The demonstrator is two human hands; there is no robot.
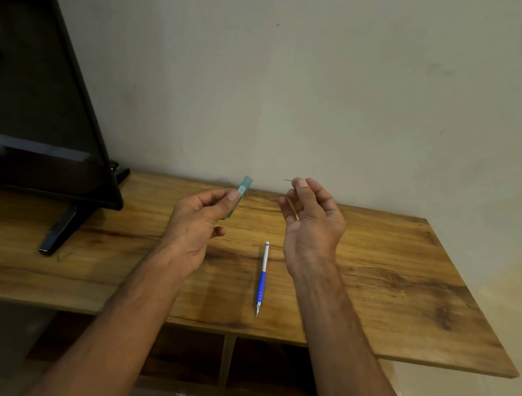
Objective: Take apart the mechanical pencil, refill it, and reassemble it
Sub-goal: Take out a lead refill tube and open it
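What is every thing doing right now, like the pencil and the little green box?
Mechanical pencil: lying on the table, whole, untouched.
Green lead case: held tilted above the table by the left hand.
Lead: pinched by the right hand, sticking out sideways.
TV: screen dark.

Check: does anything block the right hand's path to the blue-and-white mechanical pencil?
Nothing visible does. The blue-and-white mechanical pencil lies uncovered on the brown wooden table; the right hand, raised above it, pinches a thin dark lead.
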